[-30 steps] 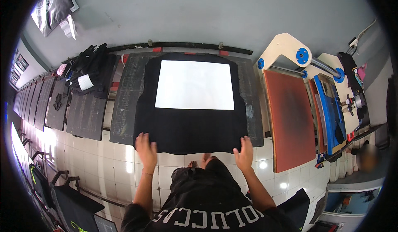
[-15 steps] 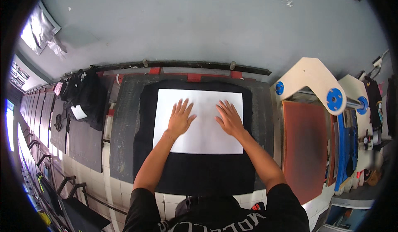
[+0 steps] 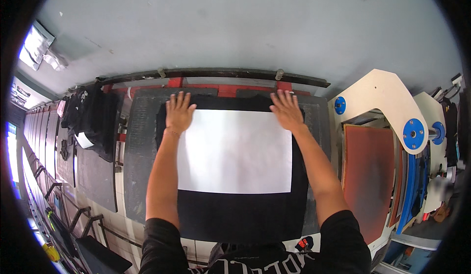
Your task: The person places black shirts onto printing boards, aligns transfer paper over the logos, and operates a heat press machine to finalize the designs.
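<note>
A white rectangular sheet (image 3: 234, 151) lies flat on a black piece of fabric (image 3: 240, 217), which looks like a shirt body. Under the fabric is a dark grey board (image 3: 140, 151), showing on both sides. My left hand (image 3: 179, 113) rests palm down, fingers spread, at the far left corner of the sheet, over the fabric. At the far right corner, my right hand (image 3: 286, 110) lies likewise, its fingertips on the black fabric beyond the sheet. Neither hand grips anything.
Dark garments (image 3: 91, 117) are heaped on another board to the left. On the right stand a cream machine frame with blue discs (image 3: 413, 133) and a reddish-brown panel (image 3: 368, 181). A dark rail (image 3: 221, 73) runs along the grey wall. Folding metal stands fill the lower left.
Both hands have moved away from me and outward, from the middle of the white sheet to its far corners. The view has shifted slightly.
</note>
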Motion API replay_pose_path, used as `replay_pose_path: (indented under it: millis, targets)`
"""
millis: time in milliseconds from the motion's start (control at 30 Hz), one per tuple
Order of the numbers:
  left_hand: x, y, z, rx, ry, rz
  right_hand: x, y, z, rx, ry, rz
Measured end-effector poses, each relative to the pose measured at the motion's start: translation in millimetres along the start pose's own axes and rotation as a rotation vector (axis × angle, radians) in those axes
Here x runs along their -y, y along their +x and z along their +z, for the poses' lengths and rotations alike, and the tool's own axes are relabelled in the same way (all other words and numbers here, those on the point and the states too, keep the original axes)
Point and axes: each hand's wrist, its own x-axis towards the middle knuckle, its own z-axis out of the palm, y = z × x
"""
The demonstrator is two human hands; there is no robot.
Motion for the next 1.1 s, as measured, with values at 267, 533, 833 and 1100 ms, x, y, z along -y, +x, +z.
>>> replay_pose_path:
  millis: [267,533,833,1100]
  targets:
    - [-8,-229,-70,-0.174,-0.241,-0.057,96,-205,-78,-0.247,0.291,0.188]
    - [38,-502,-43,-0.101,-0.149,-0.484,165,-521,-70,-0.074,0.171,0.65]
    - [-11,-474,-19,-0.432,0.056,-0.2,148,-735,-97,0.055,0.318,1.351]
    - [-327,-479,-133,0.239,-0.908,0.666,168,-969,-112,0.894,-0.428,1.469]
